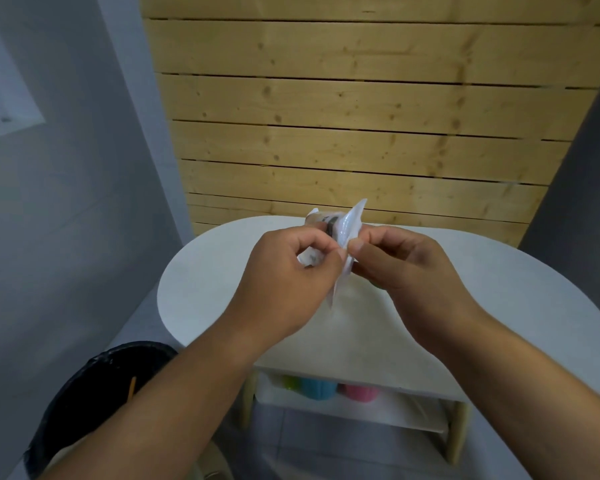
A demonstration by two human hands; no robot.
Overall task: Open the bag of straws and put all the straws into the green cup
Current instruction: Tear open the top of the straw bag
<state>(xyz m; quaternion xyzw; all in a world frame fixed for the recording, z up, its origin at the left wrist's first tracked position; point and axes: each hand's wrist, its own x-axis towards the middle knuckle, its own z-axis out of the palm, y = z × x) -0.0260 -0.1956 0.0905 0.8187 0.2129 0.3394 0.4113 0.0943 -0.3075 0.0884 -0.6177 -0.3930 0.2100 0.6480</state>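
A clear plastic bag of straws point(347, 227) is held up over the white table point(499, 289). My left hand point(288, 275) pinches its left side with thumb and curled fingers. My right hand point(406, 268) pinches the right side, thumb tip against the plastic. The bag is crumpled between the two hands, and its lower edge hangs down toward the tabletop. The straws inside are mostly hidden by my fingers. A green cup point(289, 382) lies on the shelf under the table, only partly visible.
A blue cup point(318, 389) and a pink cup point(357, 392) sit beside the green one on the lower shelf. A black-lined bin point(94, 393) stands at the lower left. A wooden plank wall point(361, 116) rises behind the table.
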